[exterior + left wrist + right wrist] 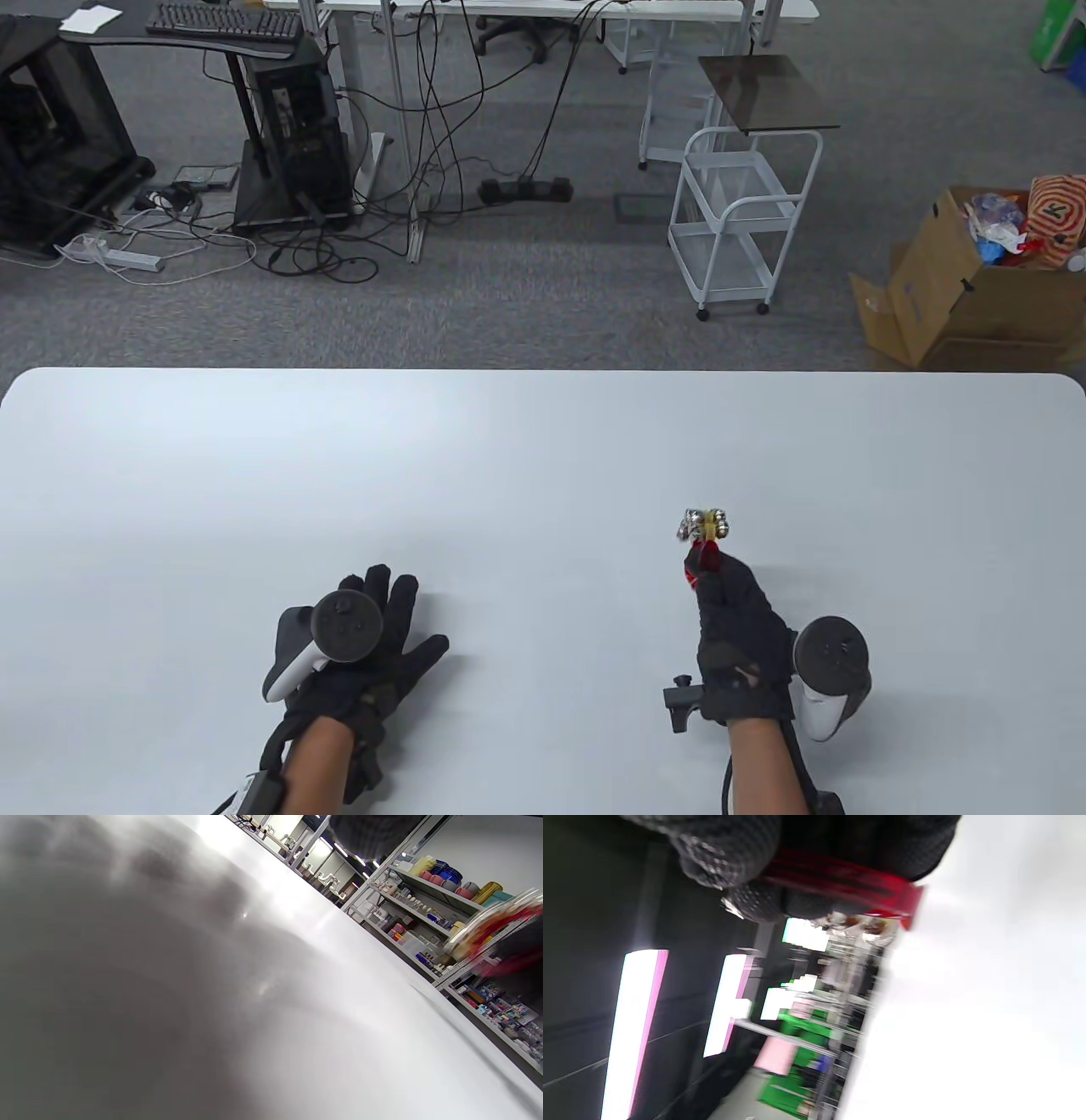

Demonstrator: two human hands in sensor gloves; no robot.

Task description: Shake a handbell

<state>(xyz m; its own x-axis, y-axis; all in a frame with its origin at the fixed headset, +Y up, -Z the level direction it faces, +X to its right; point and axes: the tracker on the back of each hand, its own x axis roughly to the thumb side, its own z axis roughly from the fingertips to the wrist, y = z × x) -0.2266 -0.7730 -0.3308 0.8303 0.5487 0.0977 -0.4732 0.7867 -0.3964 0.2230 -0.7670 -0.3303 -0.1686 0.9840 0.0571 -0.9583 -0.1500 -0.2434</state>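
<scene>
So the right hand (740, 645) is down around 5 o'clock on the white counter (543, 458), and its grip is wrapped tight around the red handle of the handbell (704, 539). The bell is up off the counter, tilted so the handle runs out of the fist toward 11 o'clock, with a cluster of shiny silver jingle balls and a bit of yellow at the far end. From the table view the fist is turned on its side, with the tracker (831, 671) hanging off on the 3 o'clock side of it.

The right wrist view is pretty smeared, but you can make out the gloved fingers (725, 853) curled over the red handle (840, 878), with a couple of the shiny balls just below it. The left wrist view catches the bell too (488, 927), as a red, yellow and silver blur at the 3 o'clock edge, in front of some stocked shelves (428, 899).

The left hand (365, 654) is around 7 o'clock, well apart from the bell. It lies flat, palm down on the counter, fingers spread and pointing to 12, so that grip is open and holding nothing.

Past the far edge of the counter there's grey carpet with a white wire cart (738, 212) at about 1 o'clock and a cardboard box (959, 289) of stuff at 2 o'clock.
</scene>
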